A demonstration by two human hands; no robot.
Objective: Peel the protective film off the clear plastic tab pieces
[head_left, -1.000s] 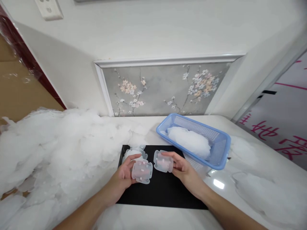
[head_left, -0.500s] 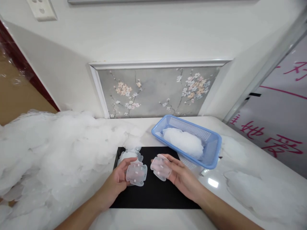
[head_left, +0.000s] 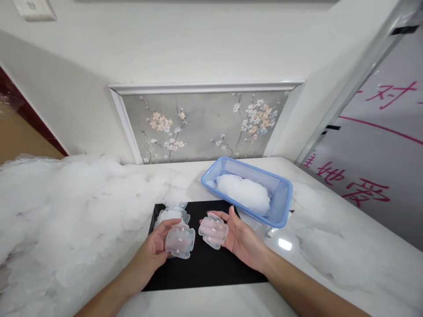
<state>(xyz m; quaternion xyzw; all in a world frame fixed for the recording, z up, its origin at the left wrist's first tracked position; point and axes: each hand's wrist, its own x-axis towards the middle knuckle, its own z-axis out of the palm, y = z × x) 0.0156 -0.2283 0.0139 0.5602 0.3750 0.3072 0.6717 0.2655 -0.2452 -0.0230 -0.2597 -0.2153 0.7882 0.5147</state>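
My left hand point(head_left: 152, 251) grips a translucent plastic piece point(head_left: 180, 241) with small white studs, its thumb on the top edge. My right hand point(head_left: 239, 235) holds a second translucent plastic piece point(head_left: 213, 230) of the same shape on its upturned fingers, thumb raised beside it. Both pieces hover side by side, a small gap between them, over a black mat point(head_left: 211, 268). A short stack of like pieces point(head_left: 172, 215) lies on the mat's far left corner, just behind my left hand.
A blue plastic basket point(head_left: 280, 198) with a heap of translucent pieces stands behind my right hand. A large pile of the same pieces point(head_left: 66, 215) covers the white table on the left; smaller heaps point(head_left: 330, 255) lie on the right. A wall rises directly behind.
Both hands have drifted slightly left and nearer in the picture as the head turned right. My right hand has rolled its palm upward, so its piece now faces up.
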